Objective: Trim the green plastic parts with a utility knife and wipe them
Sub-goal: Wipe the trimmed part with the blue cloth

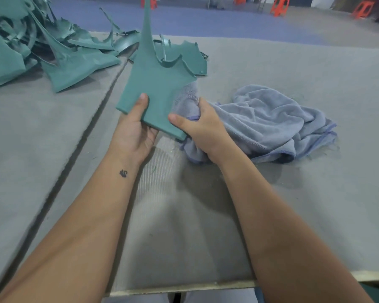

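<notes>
A green plastic part with a long thin spike pointing up is held above the grey table. My left hand grips its near left corner, thumb on top and fingers underneath. My right hand holds a bunched light-blue cloth against the part's right edge, thumb lying on the green surface. Most of the cloth lies crumpled on the table to the right. No utility knife is in view.
A heap of green plastic parts fills the far left of the table. Another green part lies just behind the held one. A dark seam runs diagonally across the table cover. Orange stools stand on the floor beyond.
</notes>
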Tool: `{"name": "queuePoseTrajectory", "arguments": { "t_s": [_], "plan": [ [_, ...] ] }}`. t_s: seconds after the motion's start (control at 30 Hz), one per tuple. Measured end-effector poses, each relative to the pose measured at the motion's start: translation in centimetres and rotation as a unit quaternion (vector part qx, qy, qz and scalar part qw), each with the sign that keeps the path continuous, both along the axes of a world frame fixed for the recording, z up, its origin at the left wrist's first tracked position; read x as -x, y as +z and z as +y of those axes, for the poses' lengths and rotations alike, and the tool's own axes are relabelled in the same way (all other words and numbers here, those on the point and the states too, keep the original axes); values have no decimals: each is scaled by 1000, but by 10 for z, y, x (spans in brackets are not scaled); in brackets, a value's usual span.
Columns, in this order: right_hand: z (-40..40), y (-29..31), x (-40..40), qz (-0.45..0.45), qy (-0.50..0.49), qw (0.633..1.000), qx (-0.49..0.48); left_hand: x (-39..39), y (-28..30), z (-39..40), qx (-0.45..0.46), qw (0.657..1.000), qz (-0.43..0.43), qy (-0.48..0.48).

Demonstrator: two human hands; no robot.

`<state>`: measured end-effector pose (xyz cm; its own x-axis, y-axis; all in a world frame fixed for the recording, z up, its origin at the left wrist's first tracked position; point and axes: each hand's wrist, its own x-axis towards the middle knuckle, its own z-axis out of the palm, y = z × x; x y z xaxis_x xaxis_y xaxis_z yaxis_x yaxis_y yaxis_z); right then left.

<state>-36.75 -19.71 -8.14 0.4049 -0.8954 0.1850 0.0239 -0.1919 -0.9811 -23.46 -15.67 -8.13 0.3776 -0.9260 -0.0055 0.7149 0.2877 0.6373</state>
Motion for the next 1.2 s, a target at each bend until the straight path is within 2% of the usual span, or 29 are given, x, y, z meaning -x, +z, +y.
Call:
{"name": "queuePoseTrajectory", "arguments": {
  "t_s": [0.17, 0.27, 0.33, 0.4, 0.5, 0.53, 0.6, 0.7, 0.73, 0.8, 0.87, 0.9, 1.03, 1.2],
  "plan": [
    [-5, -1, -3, -41, -81, 996, 22, 7, 0, 0, -12, 999, -2, -34],
    [-10, -3, -6, -130, -90, 983, -94, 4, 2, 0, -42, 999, 0, -17],
    [-21, 1, 1, -194, -172, 944, -204, -4, 3, 2, -77, 997, 5, -6],
    [-29, 3, 15, -232, -223, 922, -217, -12, 4, 3, -92, 995, -5, 33],
    [-32, 3, 28, -232, -216, 935, -161, -20, 6, 1, -68, 980, -82, 167],
    [-31, 4, 27, -230, -202, 939, -155, -22, 6, 1, -58, 965, -145, 209],
    [-29, 6, 20, -221, -165, 945, -174, -25, 2, 2, -39, 912, -322, 253],
    [-20, 10, 11, -257, -67, 924, -274, -22, -8, 2, -19, 806, -550, 220],
    [-19, 9, 12, -281, -52, 917, -277, -19, -10, 0, -13, 763, -614, 203],
    [-24, 6, 18, -310, -49, 912, -265, -12, -12, -3, -6, 677, -711, 192],
    [-26, 5, 22, -318, -33, 905, -280, -9, -13, -5, 0, 629, -753, 192],
    [-24, 7, 21, -306, -36, 908, -283, -8, -13, -5, 0, 620, -760, 191],
    [-21, 7, 18, -209, -83, 947, -229, 0, -12, 0, 2, 626, -767, 144],
    [-17, 7, 20, -170, -81, 965, -181, 3, -9, 5, 18, 597, -796, 103]
  ]
}}
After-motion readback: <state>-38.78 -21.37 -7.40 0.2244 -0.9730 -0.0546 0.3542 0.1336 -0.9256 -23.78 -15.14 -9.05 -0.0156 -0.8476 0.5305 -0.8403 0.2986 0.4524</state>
